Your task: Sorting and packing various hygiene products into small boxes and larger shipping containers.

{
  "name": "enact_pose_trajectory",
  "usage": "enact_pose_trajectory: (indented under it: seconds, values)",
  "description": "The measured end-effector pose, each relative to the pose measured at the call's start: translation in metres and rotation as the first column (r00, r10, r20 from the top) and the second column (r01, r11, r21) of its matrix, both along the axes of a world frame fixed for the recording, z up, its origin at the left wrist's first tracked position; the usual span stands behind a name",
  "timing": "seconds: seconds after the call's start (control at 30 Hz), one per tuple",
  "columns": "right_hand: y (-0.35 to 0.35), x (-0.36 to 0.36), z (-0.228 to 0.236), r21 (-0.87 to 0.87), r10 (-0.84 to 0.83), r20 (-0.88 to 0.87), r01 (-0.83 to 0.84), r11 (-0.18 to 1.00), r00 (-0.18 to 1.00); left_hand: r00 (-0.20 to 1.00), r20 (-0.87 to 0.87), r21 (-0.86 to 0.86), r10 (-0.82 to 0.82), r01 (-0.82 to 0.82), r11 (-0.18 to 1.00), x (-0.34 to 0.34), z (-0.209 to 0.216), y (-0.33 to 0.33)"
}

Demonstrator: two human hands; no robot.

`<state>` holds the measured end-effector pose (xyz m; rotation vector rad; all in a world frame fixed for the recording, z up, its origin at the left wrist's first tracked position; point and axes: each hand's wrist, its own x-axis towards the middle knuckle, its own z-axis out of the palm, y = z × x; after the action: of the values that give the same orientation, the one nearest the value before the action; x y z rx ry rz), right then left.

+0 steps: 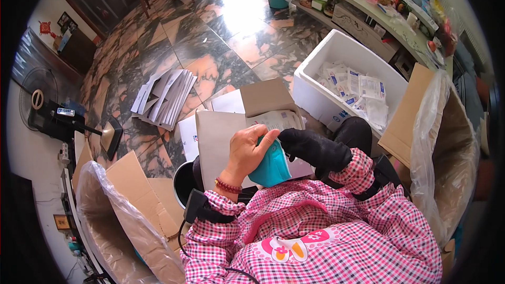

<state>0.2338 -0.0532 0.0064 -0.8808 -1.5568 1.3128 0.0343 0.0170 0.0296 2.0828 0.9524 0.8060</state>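
Observation:
In front of my lap, my left hand (244,150), bare with a dark red bead bracelet, is closed around a soft teal folded fabric piece (273,165). A paler edge shows along its right side. My right hand (318,148), in a black glove, has its fingers closed at the upper right edge of the same piece; the fingertips are partly hidden. Beneath both hands, a grey-white cardboard sheet (215,139) and a brown carton flap (268,96) lie near my knees. A printed pale sheet or packet (273,121) shows just beyond my fingers.
At the right, a white foam box (310,87) holds several flat white packets (363,87). Plastic-lined cartons stand at my left (113,221) and right (447,179). Folded white cartons (165,97) stand on the marble floor. A dark bucket (184,181) is beside my left knee.

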Motion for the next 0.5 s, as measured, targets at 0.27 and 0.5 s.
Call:
enact_pose_trajectory:
  seconds: [0.27,0.5]
  values:
    - [-0.011,-0.013,0.032,0.32,-0.251,0.427,0.114,0.941,0.869,0.992,0.047,0.087,0.12,-0.123,0.989,0.007,-0.007,0.009]
    - [-0.04,-0.028,0.04,0.364,-0.187,0.48,-0.001,0.931,0.857,0.955,0.162,-0.051,0.248,-0.243,0.969,0.002,-0.04,0.022]
